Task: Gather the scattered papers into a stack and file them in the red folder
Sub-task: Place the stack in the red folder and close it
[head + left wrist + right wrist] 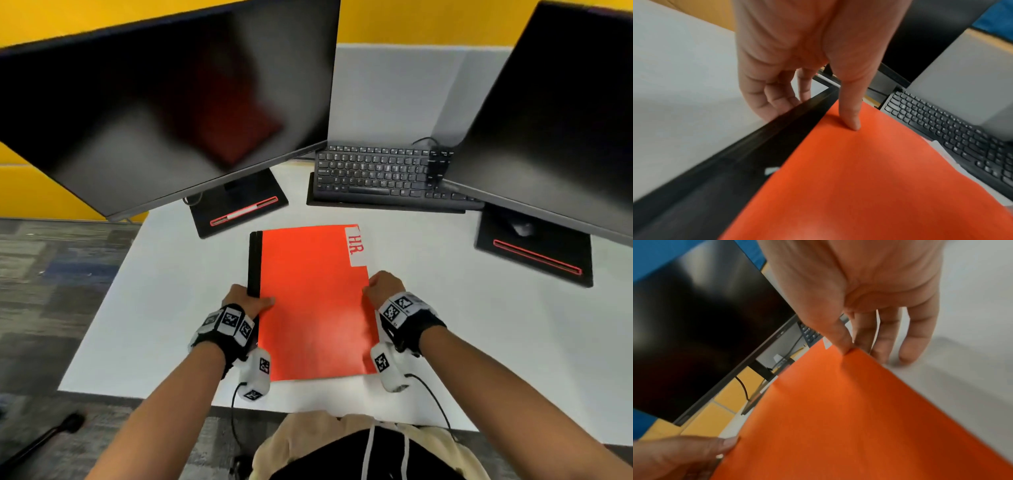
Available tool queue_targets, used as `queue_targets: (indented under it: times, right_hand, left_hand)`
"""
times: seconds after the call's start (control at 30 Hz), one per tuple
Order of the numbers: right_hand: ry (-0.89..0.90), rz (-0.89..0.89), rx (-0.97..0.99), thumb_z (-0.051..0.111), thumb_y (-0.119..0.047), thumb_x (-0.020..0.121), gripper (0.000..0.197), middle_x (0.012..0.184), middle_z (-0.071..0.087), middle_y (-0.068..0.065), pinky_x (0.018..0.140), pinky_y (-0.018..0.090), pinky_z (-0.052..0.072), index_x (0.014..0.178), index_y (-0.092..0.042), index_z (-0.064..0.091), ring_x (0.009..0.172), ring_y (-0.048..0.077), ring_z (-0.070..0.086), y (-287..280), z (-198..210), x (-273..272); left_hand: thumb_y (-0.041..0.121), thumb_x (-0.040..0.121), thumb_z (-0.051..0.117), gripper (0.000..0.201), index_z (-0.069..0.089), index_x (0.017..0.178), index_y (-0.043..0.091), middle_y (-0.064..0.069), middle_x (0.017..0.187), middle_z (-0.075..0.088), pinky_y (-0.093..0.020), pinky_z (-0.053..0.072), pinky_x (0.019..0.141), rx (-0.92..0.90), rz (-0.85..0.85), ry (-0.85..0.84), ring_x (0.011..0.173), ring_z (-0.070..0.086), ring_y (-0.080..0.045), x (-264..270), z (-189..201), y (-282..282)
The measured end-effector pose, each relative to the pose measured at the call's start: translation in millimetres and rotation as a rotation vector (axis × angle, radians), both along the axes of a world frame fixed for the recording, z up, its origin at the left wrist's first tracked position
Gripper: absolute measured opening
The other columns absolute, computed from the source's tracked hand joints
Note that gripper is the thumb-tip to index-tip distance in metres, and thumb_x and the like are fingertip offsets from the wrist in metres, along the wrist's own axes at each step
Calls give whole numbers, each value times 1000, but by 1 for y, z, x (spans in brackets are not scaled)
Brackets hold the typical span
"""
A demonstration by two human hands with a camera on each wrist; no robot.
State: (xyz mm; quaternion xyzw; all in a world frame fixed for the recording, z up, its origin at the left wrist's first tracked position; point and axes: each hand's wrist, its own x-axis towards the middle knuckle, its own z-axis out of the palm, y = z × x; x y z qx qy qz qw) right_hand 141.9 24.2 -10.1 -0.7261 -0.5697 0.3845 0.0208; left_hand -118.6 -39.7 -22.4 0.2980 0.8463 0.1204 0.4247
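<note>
The red folder (311, 301) lies closed and flat on the white desk (154, 308), with its black spine (254, 263) on the left and a white "HR" tab (356, 245) at the far right corner. My left hand (251, 298) grips the spine, its thumb (851, 113) pressing on the red cover (859, 178) and its fingers curled under the edge. My right hand (371, 287) pinches the folder's right edge, the thumb (840, 340) on top of the cover (859, 418) and the fingers (881, 340) beneath. No loose papers show on the desk.
Two dark monitors (164, 102) (565, 120) overhang the desk on black stands (239, 205) (534, 250). A black keyboard (376, 174) lies just beyond the folder. The desk's near edge (308, 407) runs close to my body, and carpet lies to the left.
</note>
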Motion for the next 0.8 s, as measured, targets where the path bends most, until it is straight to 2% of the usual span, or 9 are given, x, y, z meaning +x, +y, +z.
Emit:
queue_targets:
  times: [0.07,0.13,0.23,0.33,0.67,0.8]
  right_hand:
    - [-12,-65,13,50,-13,91,27,120,60,17,86,30,46,115,-2,54,111,33,58,-5,-8,-3]
    - [-66,-66,24,46,-14,92,25,122,55,18,89,31,45,112,-3,56,112,33,56,-7,-15,-6]
    - [-99,-59,-6,45,-15,92,26,118,61,18,82,29,46,106,-1,62,110,31,59,-7,-21,-4]
    - [-75,-65,-31,48,-16,92,25,113,65,18,71,24,39,103,1,63,105,32,62,-6,-22,2]
    - [-72,-142,0,49,-15,91,27,116,66,18,79,26,45,108,-1,65,108,33,61,23,-20,20]
    - [-78,-156,5,47,-11,90,27,113,67,19,72,24,41,105,1,66,104,33,63,38,-16,20]
  left_hand:
    - [38,60,83,57,65,100,3,-13,94,70,-34,53,73,1,7,18,83,66,-29,4,0,2]
    - [36,65,82,52,63,99,2,-12,94,67,-31,47,67,-25,3,47,81,62,-29,9,2,4]
    - [32,65,82,62,55,112,1,-15,108,63,-33,45,71,-28,39,60,94,60,-33,15,-2,8]
    - [23,68,80,68,46,122,0,-17,117,58,-34,45,76,-9,71,48,107,58,-35,21,-3,18]
    - [20,67,81,59,56,117,-1,-17,114,64,-29,45,68,16,52,-4,95,62,-32,37,-1,79]
    - [20,68,81,57,56,115,-2,-19,113,65,-31,48,71,30,61,-24,100,63,-33,39,-1,103]
